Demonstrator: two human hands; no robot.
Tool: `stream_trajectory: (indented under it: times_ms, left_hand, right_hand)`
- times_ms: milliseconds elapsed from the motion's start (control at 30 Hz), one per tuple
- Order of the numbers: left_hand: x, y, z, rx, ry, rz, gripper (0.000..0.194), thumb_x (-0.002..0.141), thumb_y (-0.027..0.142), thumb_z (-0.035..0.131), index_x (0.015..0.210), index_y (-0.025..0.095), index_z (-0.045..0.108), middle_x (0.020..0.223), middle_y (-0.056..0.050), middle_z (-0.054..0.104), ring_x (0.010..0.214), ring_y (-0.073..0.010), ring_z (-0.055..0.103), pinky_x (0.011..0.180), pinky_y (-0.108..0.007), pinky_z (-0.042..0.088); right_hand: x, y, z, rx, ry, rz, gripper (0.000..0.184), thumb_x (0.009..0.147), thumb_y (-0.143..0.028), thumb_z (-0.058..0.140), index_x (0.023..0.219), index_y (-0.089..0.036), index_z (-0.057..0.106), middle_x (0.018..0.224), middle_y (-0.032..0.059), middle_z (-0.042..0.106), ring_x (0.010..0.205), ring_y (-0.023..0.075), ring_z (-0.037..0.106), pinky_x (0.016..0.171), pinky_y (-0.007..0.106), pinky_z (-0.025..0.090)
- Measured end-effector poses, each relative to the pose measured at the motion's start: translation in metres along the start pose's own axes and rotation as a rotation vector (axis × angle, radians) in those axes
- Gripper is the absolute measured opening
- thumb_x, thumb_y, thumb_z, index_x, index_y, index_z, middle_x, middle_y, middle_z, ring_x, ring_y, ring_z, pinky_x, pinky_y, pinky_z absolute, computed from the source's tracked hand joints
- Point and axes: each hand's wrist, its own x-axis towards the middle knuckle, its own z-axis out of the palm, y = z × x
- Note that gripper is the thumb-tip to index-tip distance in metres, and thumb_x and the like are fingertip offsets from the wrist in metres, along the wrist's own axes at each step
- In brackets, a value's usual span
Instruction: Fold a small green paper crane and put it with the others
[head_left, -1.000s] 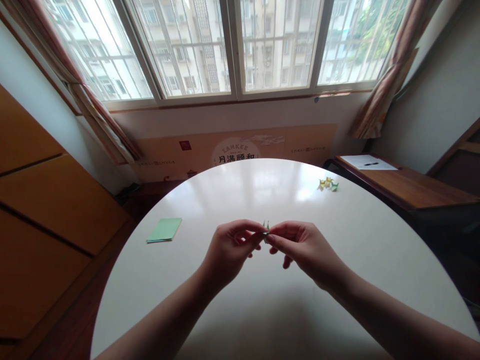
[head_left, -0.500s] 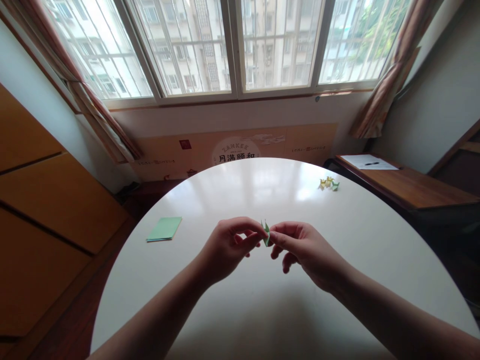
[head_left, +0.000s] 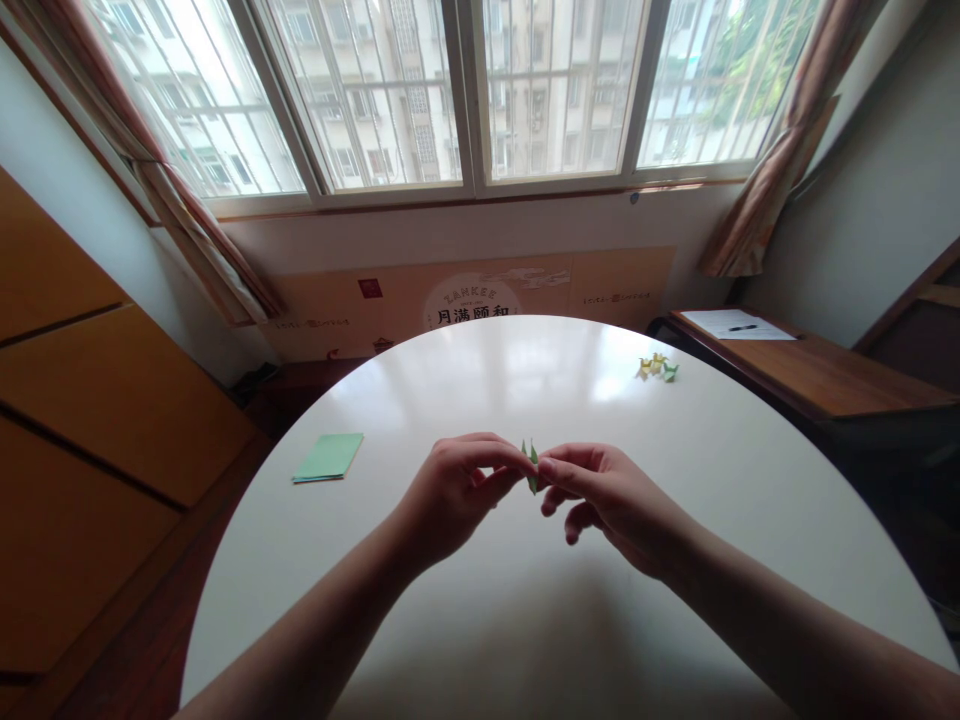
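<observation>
A small folded piece of green origami paper (head_left: 533,482) is held up between my hands over the table, two thin points sticking up from it. My left hand (head_left: 466,485) pinches it from the left with thumb and forefinger. From the right, my right hand (head_left: 589,482) grips its other side between thumb and index, the lower fingers curled loosely below. Fingertips cover much of the folded paper. To the left lies a stack of green square paper (head_left: 330,457). Several small folded paper figures (head_left: 658,367), yellow and green, stand at the far right.
The round white table (head_left: 480,390) has its curved far edge below the window (head_left: 551,90). A wooden side table (head_left: 832,370) on the right carries a white sheet (head_left: 731,323) and a black pen (head_left: 744,328). Wooden cabinets (head_left: 97,450) stand at left.
My left fingers have shifted slightly, the lower ones now tucked out of sight behind the thumb. The folded paper has turned a little; my right hand stays almost still.
</observation>
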Motion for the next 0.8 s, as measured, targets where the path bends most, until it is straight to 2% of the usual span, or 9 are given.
stream_trajectory:
  times_ms: [100,200,267,367,467,567,667,800]
  left_hand:
    - [0.0000,0.0023,-0.0002,-0.002,-0.004,0.023,0.014,0.089,0.018,0.065,0.083,0.018,0.077,0.083,-0.007,0.074,0.071,-0.0159,0.067,0.057,-0.023,0.052]
    - [-0.0008,0.0049,0.0010,-0.008,0.025,0.004,0.009,0.087,0.020,0.069,0.082,0.017,0.076,0.077,-0.006,0.074,0.066,-0.0148,0.066,0.055,-0.022,0.051]
    - [-0.0017,0.0054,0.0025,-0.065,0.073,-0.052,0.005,0.083,0.021,0.073,0.085,0.016,0.072,0.071,-0.004,0.072,0.060,-0.0135,0.064,0.052,-0.021,0.050]
    - [-0.0023,0.0037,0.0039,-0.247,0.103,-0.184,0.019,0.078,0.023,0.077,0.090,0.016,0.064,0.072,-0.003,0.072,0.059,-0.0141,0.065,0.050,-0.021,0.052]
    - [-0.0015,0.0011,0.0031,-0.341,0.048,-0.267,0.023,0.081,0.031,0.075,0.092,0.014,0.063,0.078,-0.005,0.071,0.062,-0.0152,0.065,0.047,-0.021,0.052]
    - [-0.0008,-0.0001,0.0021,-0.314,-0.026,-0.297,0.028,0.087,0.040,0.068,0.089,0.012,0.067,0.075,-0.005,0.067,0.064,-0.0149,0.063,0.044,-0.020,0.052]
    - [-0.0011,0.0010,0.0030,-0.271,-0.052,-0.334,0.028,0.085,0.040,0.069,0.087,0.012,0.070,0.070,-0.004,0.064,0.061,-0.0137,0.061,0.043,-0.019,0.051]
    - [-0.0016,0.0041,0.0048,-0.247,-0.024,-0.376,0.024,0.083,0.035,0.071,0.084,0.011,0.071,0.064,-0.002,0.062,0.055,-0.0120,0.058,0.041,-0.017,0.049]
  right_hand:
    - [0.0003,-0.0004,-0.0009,-0.023,-0.004,0.002,0.030,0.077,-0.044,0.080,0.084,-0.015,0.074,0.083,0.0060,0.066,0.072,0.0155,0.061,0.047,0.019,0.047]
    - [-0.0002,-0.0004,-0.0010,-0.048,-0.009,-0.019,0.029,0.078,-0.043,0.079,0.084,-0.015,0.074,0.082,0.0064,0.066,0.072,0.0161,0.062,0.047,0.019,0.047]
    - [-0.0012,-0.0007,-0.0002,-0.057,-0.006,-0.037,0.027,0.078,-0.041,0.078,0.084,-0.015,0.074,0.081,0.0064,0.066,0.071,0.0163,0.062,0.047,0.019,0.047]
    - [-0.0023,-0.0017,0.0017,-0.056,0.013,-0.057,0.028,0.078,-0.042,0.078,0.083,-0.014,0.074,0.078,0.0066,0.066,0.070,0.0162,0.062,0.046,0.019,0.046]
    - [-0.0024,-0.0024,0.0035,-0.063,0.041,-0.088,0.030,0.079,-0.043,0.077,0.083,-0.014,0.073,0.078,0.0070,0.066,0.069,0.0159,0.061,0.046,0.019,0.046]
    - [-0.0022,-0.0017,0.0043,-0.126,0.067,-0.157,0.030,0.080,-0.043,0.076,0.085,-0.014,0.074,0.077,0.0067,0.067,0.068,0.0162,0.062,0.046,0.020,0.048]
    - [-0.0030,-0.0005,0.0049,-0.227,0.091,-0.221,0.030,0.081,-0.044,0.075,0.088,-0.015,0.075,0.073,0.0061,0.067,0.067,0.0166,0.063,0.048,0.021,0.050]
    - [-0.0046,-0.0008,0.0059,-0.283,0.111,-0.233,0.033,0.082,-0.047,0.073,0.087,-0.014,0.074,0.074,0.0071,0.068,0.066,0.0170,0.063,0.047,0.022,0.051]
